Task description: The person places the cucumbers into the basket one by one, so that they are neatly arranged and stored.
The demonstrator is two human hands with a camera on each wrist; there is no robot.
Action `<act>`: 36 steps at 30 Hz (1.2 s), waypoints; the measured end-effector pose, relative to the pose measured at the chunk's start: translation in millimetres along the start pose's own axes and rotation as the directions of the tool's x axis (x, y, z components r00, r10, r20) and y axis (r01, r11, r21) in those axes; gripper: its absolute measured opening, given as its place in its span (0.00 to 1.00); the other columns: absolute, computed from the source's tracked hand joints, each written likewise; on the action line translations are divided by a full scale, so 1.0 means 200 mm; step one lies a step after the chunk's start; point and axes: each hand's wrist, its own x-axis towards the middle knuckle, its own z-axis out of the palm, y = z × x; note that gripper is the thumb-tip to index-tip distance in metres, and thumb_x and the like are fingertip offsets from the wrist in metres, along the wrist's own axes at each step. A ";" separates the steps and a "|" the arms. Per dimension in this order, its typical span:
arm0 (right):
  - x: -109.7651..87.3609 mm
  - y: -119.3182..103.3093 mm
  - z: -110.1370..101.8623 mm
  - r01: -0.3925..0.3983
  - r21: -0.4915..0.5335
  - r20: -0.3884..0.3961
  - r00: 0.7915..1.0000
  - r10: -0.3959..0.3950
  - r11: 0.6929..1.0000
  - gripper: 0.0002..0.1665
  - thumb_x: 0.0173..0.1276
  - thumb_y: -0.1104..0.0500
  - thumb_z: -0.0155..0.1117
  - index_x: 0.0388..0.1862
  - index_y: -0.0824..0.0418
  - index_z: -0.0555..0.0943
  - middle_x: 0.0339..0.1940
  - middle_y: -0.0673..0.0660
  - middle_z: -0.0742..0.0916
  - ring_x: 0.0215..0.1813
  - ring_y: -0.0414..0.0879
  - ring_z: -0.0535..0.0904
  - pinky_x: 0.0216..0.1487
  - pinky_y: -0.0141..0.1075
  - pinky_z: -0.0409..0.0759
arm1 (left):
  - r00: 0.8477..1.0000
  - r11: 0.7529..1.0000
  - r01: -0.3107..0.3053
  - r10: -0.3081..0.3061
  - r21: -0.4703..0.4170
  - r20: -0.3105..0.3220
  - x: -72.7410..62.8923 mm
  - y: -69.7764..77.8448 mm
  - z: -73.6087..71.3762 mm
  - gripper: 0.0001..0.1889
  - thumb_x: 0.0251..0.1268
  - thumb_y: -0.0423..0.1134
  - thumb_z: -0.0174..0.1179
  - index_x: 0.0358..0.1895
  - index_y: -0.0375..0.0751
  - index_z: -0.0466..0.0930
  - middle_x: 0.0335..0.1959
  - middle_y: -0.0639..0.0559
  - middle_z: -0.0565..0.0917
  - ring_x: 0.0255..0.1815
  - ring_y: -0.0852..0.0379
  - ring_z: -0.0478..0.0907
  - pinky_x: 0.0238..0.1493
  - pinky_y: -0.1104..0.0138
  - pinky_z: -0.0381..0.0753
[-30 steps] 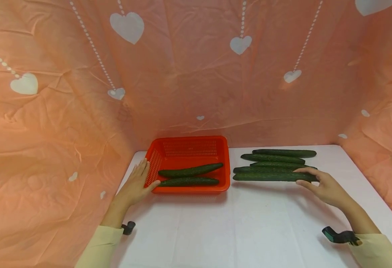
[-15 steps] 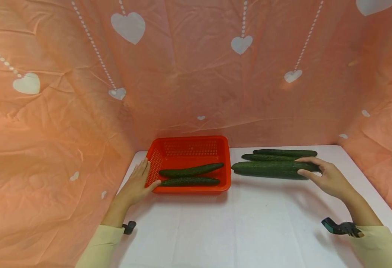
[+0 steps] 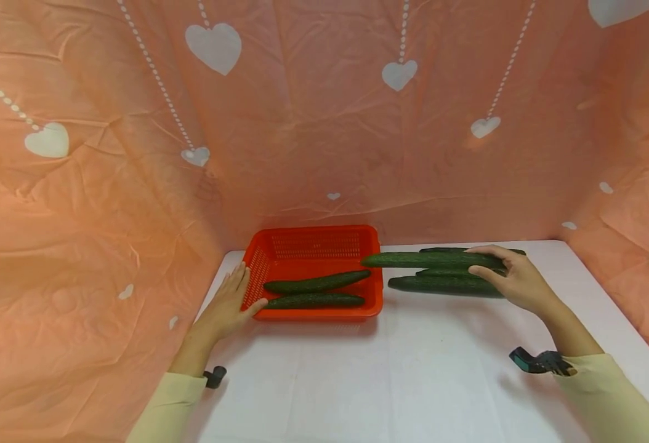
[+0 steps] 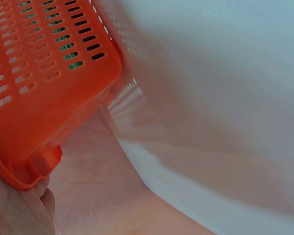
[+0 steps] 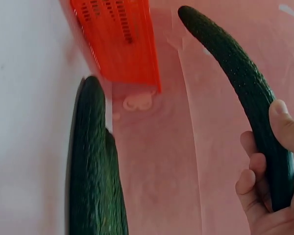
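My right hand (image 3: 515, 280) grips a long dark green cucumber (image 3: 430, 259) by its right end. The cucumber is raised, its far tip overlapping the right rim of the red plastic basket (image 3: 380, 295) in the head view. In the right wrist view, thumb and fingers wrap round the lower end of this curved cucumber (image 5: 235, 73). Below it, several cucumbers (image 3: 441, 285) lie side by side on the table. Two cucumbers (image 3: 316, 282) rest inside the basket. My left hand (image 3: 227, 307) lies against the basket's left side, fingers extended along the rim, thumb at the front corner.
A white-covered table (image 3: 413, 375) bears everything. Behind it hangs an orange-pink cloth (image 3: 313, 135) with white hearts, which also runs along both sides. The basket stands near the table's back left, its slotted wall (image 4: 44, 49) close in the left wrist view.
My right hand has lifted a cucumber off the group and carried it up and leftward, toward the basket. The left hand and the basket have stayed in place.
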 end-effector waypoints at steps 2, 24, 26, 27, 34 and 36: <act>0.03 -0.02 0.02 -0.007 0.001 0.009 1.000 0.007 1.000 0.23 0.77 0.55 0.72 0.68 0.57 0.84 0.66 0.69 0.85 0.22 0.35 0.62 0.26 0.35 0.66 | 1.000 1.000 -0.004 0.004 0.004 -0.002 0.00 0.00 0.00 0.54 0.79 0.68 0.53 0.86 0.27 0.43 0.90 0.35 0.39 0.89 0.32 0.38 0.87 0.42 0.38; 0.31 -0.19 0.35 -0.097 0.139 0.049 0.995 0.091 0.986 0.25 0.79 0.53 0.71 0.68 0.61 0.84 0.56 0.67 0.89 0.51 0.59 0.84 0.55 0.48 0.82 | 1.000 1.000 0.014 -0.014 0.005 0.001 0.00 0.00 0.00 0.55 0.79 0.70 0.51 0.87 0.28 0.43 0.90 0.36 0.39 0.89 0.31 0.38 0.87 0.41 0.38; 0.33 -0.21 0.38 -0.087 0.149 0.070 0.995 0.077 0.985 0.24 0.78 0.54 0.71 0.68 0.62 0.83 0.53 0.65 0.90 0.45 0.55 0.83 0.49 0.43 0.80 | 1.000 1.000 0.015 -0.015 0.006 0.002 0.00 0.00 0.01 0.55 0.79 0.70 0.51 0.87 0.29 0.42 0.90 0.36 0.39 0.89 0.32 0.38 0.87 0.42 0.38; 0.34 -0.22 0.40 -0.081 0.157 0.082 0.994 0.068 0.984 0.24 0.78 0.55 0.71 0.68 0.62 0.83 0.51 0.65 0.90 0.42 0.54 0.82 0.47 0.42 0.79 | 1.000 1.000 0.015 -0.015 0.007 0.002 0.00 0.00 0.01 0.55 0.79 0.70 0.51 0.87 0.29 0.42 0.90 0.36 0.39 0.89 0.31 0.39 0.87 0.42 0.38; 0.40 -0.29 0.54 -0.047 0.208 0.127 0.992 0.021 0.977 0.22 0.77 0.60 0.71 0.67 0.64 0.84 0.43 0.62 0.89 0.33 0.49 0.75 0.35 0.36 0.72 | 1.000 1.000 0.020 -0.020 0.002 0.003 0.00 0.00 0.01 0.54 0.79 0.70 0.51 0.87 0.29 0.42 0.90 0.37 0.38 0.89 0.31 0.38 0.87 0.41 0.38; 0.42 -0.31 0.58 -0.032 0.200 0.125 0.992 0.007 0.979 0.22 0.77 0.60 0.71 0.66 0.64 0.84 0.44 0.63 0.90 0.33 0.47 0.74 0.38 0.38 0.72 | 1.000 1.000 0.022 -0.022 0.001 0.004 0.00 -0.01 0.01 0.54 0.79 0.70 0.51 0.87 0.29 0.42 0.90 0.37 0.38 0.89 0.31 0.37 0.87 0.41 0.38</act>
